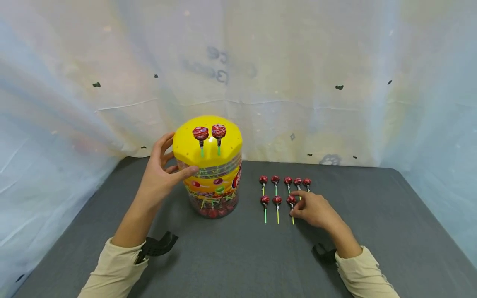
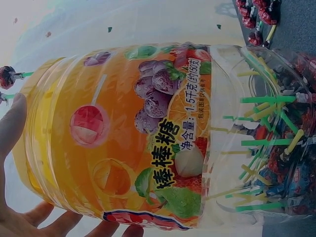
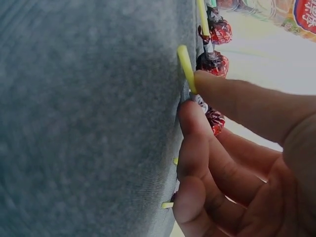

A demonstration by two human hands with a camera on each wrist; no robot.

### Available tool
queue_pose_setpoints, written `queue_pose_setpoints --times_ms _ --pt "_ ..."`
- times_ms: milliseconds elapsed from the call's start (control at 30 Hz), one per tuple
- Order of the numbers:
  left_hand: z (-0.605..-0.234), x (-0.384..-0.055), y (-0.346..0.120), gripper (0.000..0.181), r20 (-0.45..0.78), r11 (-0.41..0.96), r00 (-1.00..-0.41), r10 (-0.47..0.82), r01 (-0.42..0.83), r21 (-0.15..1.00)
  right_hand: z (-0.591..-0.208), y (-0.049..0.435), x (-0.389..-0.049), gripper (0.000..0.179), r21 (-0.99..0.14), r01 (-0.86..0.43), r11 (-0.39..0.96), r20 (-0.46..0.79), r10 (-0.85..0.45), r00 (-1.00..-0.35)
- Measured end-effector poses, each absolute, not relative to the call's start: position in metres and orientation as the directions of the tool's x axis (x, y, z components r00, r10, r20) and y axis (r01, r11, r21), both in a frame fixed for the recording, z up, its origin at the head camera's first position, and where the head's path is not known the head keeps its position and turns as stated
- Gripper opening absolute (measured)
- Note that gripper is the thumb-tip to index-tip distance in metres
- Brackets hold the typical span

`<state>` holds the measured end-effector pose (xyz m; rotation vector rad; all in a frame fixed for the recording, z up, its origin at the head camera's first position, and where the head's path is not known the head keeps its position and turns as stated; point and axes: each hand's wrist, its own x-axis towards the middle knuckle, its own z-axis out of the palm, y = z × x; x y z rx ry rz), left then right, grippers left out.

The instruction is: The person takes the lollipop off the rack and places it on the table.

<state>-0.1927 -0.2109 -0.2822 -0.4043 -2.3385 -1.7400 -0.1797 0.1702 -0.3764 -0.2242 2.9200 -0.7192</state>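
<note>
A clear plastic lollipop jar (image 1: 208, 185) with a yellow lid (image 1: 185, 145) stands left of centre. My left hand (image 1: 158, 179) grips its upper side, thumb in front and fingers around the far left. On the lid lie two red-wrapped lollipops (image 1: 218, 131) with green sticks. My right hand (image 1: 316, 210) pinches a red lollipop (image 1: 291, 200) at the right end of the front row. Its yellow stick (image 3: 185, 66) pokes out past the thumb in the right wrist view. Through the jar wall, coloured sticks (image 2: 266, 100) and wrapped heads show in the left wrist view.
Two more lollipops (image 1: 277, 200) lie in the front row. Behind them runs a back row of several lollipops (image 1: 275, 179), partly covered by my right hand. All lie on a dark grey table (image 1: 238, 256). A pale sheet (image 1: 279, 82) hangs behind and at the sides.
</note>
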Motion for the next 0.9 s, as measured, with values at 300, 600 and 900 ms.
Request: queue_pose_setpoints --times_ms 300,600,900 --pt "-0.2821 -0.1932 -0.211 0.09 0.317 0.271 -0.944 0.096 0.331 0.904 -0.3768 0.1715 -0.1808 0.058 -0.462 -0.134 0.877 -0.079 -0.191 -0.978" --pt "-0.284 -0.1935 -0.2122 0.09 0.326 0.257 -0.939 0.105 0.342 0.904 -0.3742 0.1729 -0.1785 0.063 -0.461 -0.123 0.879 -0.09 -0.184 -0.979" --pt "-0.2852 -0.1948 -0.2116 0.089 0.332 0.245 -0.938 0.099 0.346 0.906 -0.3736 0.1789 -0.1774 0.057 -0.466 -0.125 0.876 -0.079 -0.182 -0.98"
